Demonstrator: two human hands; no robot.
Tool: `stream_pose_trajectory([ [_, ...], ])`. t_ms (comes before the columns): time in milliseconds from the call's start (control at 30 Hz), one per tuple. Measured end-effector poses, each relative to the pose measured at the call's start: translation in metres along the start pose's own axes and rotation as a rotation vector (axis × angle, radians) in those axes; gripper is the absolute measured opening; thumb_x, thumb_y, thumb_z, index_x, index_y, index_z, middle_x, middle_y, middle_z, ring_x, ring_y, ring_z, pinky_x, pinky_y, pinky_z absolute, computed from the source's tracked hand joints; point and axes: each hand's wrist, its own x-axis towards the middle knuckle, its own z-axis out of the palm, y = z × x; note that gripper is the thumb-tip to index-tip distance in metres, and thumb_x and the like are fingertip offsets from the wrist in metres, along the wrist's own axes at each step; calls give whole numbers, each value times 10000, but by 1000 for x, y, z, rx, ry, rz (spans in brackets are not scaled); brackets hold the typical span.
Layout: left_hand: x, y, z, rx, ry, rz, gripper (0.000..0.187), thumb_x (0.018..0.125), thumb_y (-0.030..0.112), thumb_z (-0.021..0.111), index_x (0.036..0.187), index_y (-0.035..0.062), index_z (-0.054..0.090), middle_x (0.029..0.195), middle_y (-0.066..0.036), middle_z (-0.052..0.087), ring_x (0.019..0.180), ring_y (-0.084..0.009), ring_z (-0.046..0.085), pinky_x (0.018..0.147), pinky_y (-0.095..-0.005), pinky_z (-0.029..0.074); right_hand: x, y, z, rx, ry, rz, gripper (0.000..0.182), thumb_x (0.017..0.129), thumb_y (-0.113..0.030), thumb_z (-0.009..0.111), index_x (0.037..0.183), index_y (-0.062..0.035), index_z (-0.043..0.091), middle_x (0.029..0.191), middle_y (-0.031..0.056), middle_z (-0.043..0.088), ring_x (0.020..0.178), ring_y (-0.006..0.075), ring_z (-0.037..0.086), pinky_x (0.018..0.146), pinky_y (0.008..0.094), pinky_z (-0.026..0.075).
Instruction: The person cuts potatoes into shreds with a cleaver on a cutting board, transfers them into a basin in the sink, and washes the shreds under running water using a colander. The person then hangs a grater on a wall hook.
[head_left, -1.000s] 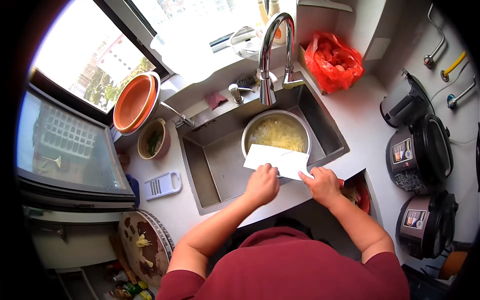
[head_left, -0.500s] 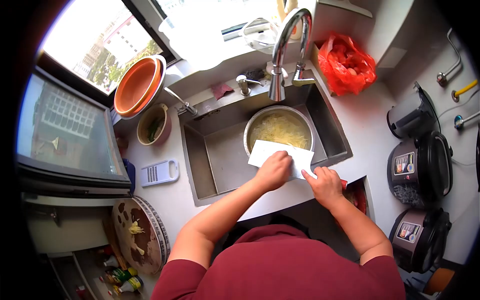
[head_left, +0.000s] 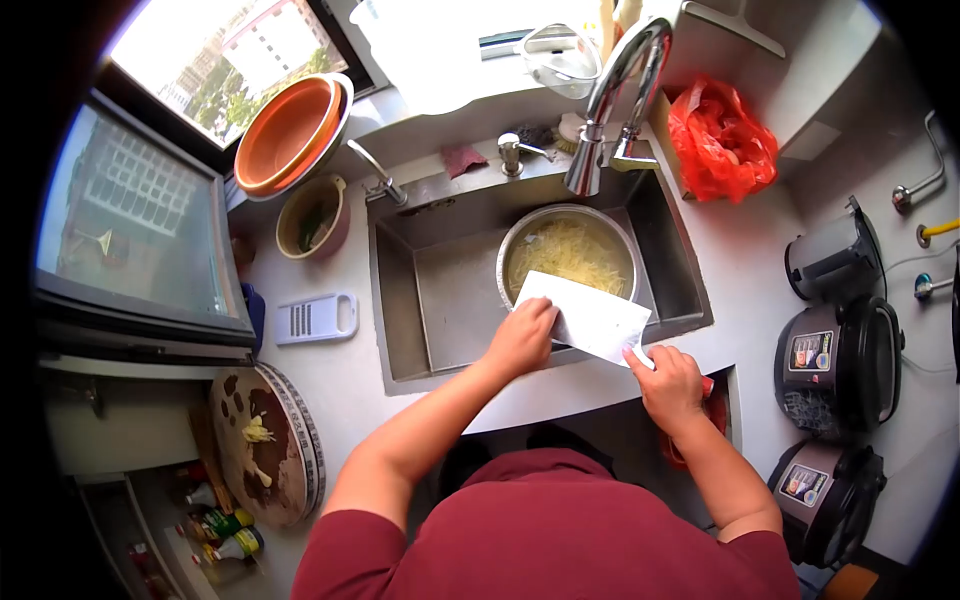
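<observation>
My right hand [head_left: 672, 388] is closed round the handle of a cleaver, and a red handle end shows beyond the fist. The broad cleaver blade [head_left: 590, 318] shines almost white and lies flat over the near rim of a metal basin. At the blade's far left end my left hand [head_left: 524, 336] has its fingers curled against the metal; the fingertips are partly hidden. The metal basin [head_left: 507, 250] stands in the sink [head_left: 440, 290] and holds pale yellow shreds [head_left: 570, 252] in water.
Beside the sink lie a white grater [head_left: 318, 320] and a beige bowl [head_left: 312, 215]. Orange basins [head_left: 290, 135] lean near the window. The faucet [head_left: 590, 165] arches over the sink. A round chopping board [head_left: 265, 445], a red bag [head_left: 722, 140] and rice cookers [head_left: 835, 365] stand around.
My left hand has slid from the middle of the blade to its left end, baring more of the blade. My right hand keeps its grip. The view has shifted slightly.
</observation>
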Motion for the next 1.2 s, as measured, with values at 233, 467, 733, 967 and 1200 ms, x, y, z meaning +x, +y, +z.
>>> stream_pose_trajectory([
  [233, 53, -83, 11, -96, 223, -147, 337, 750, -15, 502, 1073, -8, 598, 1123, -183, 579, 1055, -347, 550, 923, -386, 454, -8, -4, -3, -5, -77, 21, 370, 712, -74, 648, 1065, -182, 681, 805, 34, 542, 769, 212, 555, 647, 348, 425],
  [467, -111, -10, -67, -266, 496, -203, 114, 756, 39, 666, 850, 71, 611, 765, -85, 542, 681, -236, 563, 604, -342, 461, 4, -26, 10, 253, -117, 69, 392, 738, -66, 667, 1119, -159, 656, 719, 88, 552, 657, 290, 559, 605, 404, 455],
  [733, -396, -36, -145, 418, 860, -675, 200, 781, 8, 554, 966, 65, 602, 965, -130, 579, 866, -315, 590, 756, -393, 499, 64, -145, 29, 423, -157, -306, 209, 781, -45, 581, 984, -36, 631, 760, 136, 623, 632, 298, 605, 585, 376, 483],
  [967, -602, -88, -238, 506, 736, -921, 277, 777, -13, 583, 1042, 64, 609, 1098, -110, 563, 991, -296, 574, 817, -375, 491, 97, -369, 28, 522, -275, -558, 163, 783, -69, 615, 946, -54, 620, 781, 144, 635, 677, 325, 624, 601, 401, 492],
  [1200, -615, -127, -265, 493, 474, -604, 193, 794, 62, 534, 954, 66, 642, 1043, -75, 610, 986, -253, 589, 831, -338, 505, 116, -530, 29, 426, -439, -644, 141, 836, -176, 593, 943, -86, 616, 758, 112, 632, 664, 322, 612, 592, 421, 486],
])
